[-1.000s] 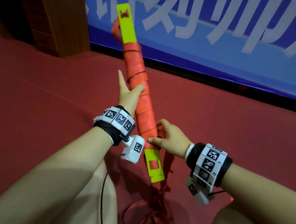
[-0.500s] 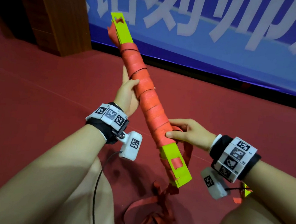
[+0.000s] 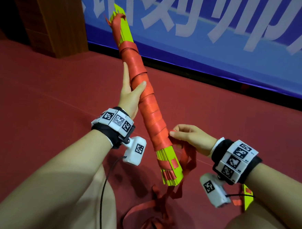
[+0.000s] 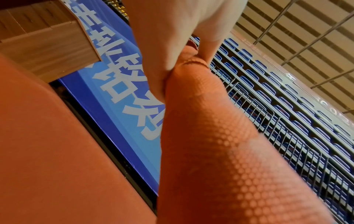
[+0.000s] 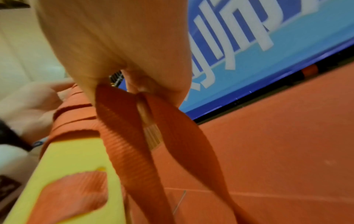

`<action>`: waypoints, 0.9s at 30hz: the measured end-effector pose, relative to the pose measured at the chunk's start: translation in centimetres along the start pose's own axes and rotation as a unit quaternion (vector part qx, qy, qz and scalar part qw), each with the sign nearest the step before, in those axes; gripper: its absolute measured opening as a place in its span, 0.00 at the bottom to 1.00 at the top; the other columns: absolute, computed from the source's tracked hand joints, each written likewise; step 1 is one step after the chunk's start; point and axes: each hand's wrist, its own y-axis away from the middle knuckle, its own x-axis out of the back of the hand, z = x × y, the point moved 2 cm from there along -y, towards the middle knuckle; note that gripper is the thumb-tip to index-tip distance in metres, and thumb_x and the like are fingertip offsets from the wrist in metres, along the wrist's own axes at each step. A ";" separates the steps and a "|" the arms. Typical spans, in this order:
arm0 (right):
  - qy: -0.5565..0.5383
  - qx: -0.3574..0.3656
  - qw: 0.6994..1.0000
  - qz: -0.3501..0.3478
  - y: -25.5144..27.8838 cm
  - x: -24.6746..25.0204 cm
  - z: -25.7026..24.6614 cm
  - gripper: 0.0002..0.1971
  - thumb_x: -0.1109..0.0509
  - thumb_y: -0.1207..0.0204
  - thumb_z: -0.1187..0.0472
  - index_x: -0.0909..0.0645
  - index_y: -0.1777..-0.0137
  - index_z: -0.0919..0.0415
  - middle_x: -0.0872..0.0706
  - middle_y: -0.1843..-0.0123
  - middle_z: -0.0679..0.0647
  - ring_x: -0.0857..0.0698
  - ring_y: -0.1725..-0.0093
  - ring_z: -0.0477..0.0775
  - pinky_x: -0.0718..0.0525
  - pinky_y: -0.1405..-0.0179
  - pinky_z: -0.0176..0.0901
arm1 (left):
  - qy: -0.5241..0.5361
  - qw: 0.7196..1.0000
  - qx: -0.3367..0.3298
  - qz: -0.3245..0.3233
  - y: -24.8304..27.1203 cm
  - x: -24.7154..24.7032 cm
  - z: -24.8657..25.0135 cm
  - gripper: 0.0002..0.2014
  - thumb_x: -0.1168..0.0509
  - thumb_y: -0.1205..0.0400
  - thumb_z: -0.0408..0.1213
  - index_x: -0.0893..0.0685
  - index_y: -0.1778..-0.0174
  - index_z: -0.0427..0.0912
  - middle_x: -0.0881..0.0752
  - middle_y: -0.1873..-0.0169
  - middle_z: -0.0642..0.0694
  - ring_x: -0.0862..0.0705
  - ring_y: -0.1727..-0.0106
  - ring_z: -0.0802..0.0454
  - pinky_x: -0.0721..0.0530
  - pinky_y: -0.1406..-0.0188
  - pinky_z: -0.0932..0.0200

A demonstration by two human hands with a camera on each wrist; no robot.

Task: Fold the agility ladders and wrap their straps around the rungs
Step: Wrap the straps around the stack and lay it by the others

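Note:
A bundle of stacked yellow-green rungs [image 3: 169,167] is held up at a slant, its middle wound with orange strap [image 3: 150,114]. My left hand [image 3: 132,93] grips the wrapped bundle near its middle, thumb across the front, fingers behind. My right hand [image 3: 188,136] pinches the loose strap [image 5: 122,136] beside the lower end of the wrapping. From there the strap hangs down past the rung ends to a loose heap [image 3: 150,216] on the floor. In the left wrist view the wrapped bundle [image 4: 220,151] fills the frame under my palm.
Red floor [image 3: 38,124] lies all around. A blue banner wall [image 3: 222,47] runs behind, and a wooden cabinet [image 3: 55,18] stands at the back left. A second yellow rung piece [image 3: 247,198] shows beside my right forearm. My knees fill the bottom corners.
The bundle has turned about its length, now showing the stacked rung edges. My right hand moved slightly right and off the bundle, drawing the strap out; my left hand kept its hold.

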 end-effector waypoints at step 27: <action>0.297 0.122 0.946 0.041 1.6 -4.7 -2.2 0.18 0.25 0.26 0.56 0.24 0.39 0.56 0.15 0.54 0.48 0.16 0.54 0.49 0.21 0.52 0.42 | 0.021 0.995 0.030 0.088 0.1 3.1 2.6 0.48 0.30 0.23 0.35 0.55 0.15 0.59 0.34 0.19 0.51 0.24 0.26 0.49 0.26 0.27 0.47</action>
